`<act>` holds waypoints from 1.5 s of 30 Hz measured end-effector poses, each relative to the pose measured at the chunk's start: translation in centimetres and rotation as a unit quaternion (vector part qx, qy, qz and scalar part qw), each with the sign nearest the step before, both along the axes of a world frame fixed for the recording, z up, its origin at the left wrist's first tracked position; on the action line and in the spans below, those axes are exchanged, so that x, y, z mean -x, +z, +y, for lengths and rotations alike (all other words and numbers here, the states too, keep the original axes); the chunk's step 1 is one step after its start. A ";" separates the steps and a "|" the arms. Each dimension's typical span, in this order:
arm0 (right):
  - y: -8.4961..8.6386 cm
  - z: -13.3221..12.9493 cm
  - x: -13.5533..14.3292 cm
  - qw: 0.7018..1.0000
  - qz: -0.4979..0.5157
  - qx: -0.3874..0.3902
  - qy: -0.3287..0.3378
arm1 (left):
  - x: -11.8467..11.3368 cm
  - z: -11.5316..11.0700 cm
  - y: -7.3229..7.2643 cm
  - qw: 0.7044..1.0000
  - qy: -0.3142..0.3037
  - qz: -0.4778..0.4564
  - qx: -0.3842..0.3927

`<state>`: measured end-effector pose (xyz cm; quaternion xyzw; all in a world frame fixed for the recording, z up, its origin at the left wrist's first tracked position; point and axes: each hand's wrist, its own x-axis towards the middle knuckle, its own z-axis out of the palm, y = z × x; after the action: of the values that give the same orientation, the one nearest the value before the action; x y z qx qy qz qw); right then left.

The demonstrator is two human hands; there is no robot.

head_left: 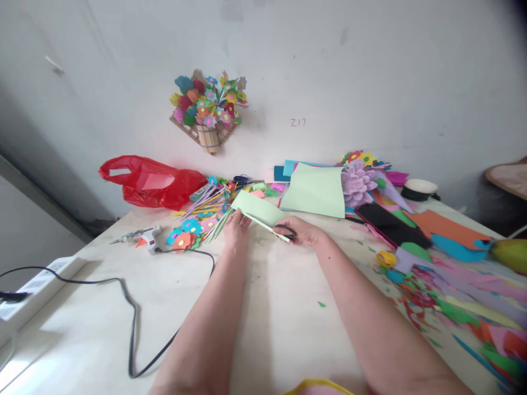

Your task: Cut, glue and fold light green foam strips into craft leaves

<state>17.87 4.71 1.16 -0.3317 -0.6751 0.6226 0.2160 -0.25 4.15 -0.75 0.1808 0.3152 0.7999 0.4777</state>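
Note:
A pale green sheet of paper (259, 207) is held over the middle of the table, tilted down to the right. My left hand (236, 227) grips its left end. My right hand (300, 232) is closed on the dark handles of a pair of scissors (286, 230), whose blades lie along the sheet's lower edge, where a narrow strip runs alongside. Just left of my left hand are several thin green strips (218, 225). Another larger pale green sheet (315, 189) lies behind my right hand.
At left are a glue gun (152, 240) with a black cord, a power strip (41, 285), paper flowers (185, 236) and a red plastic bag (152, 181). To the right lie a phone (391, 225) and many colored scraps (444, 291). A flower decoration (209, 109) hangs on the wall.

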 end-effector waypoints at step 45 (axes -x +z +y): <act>-0.2 -0.1 0.2 0.999 0.042 0.030 -0.008 | -0.1 0.1 -0.2 1.000 -0.006 0.009 -0.001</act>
<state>17.70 4.60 0.98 -0.3169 -0.6436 0.6544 0.2389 -0.18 4.26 -0.93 0.1909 0.3175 0.7957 0.4791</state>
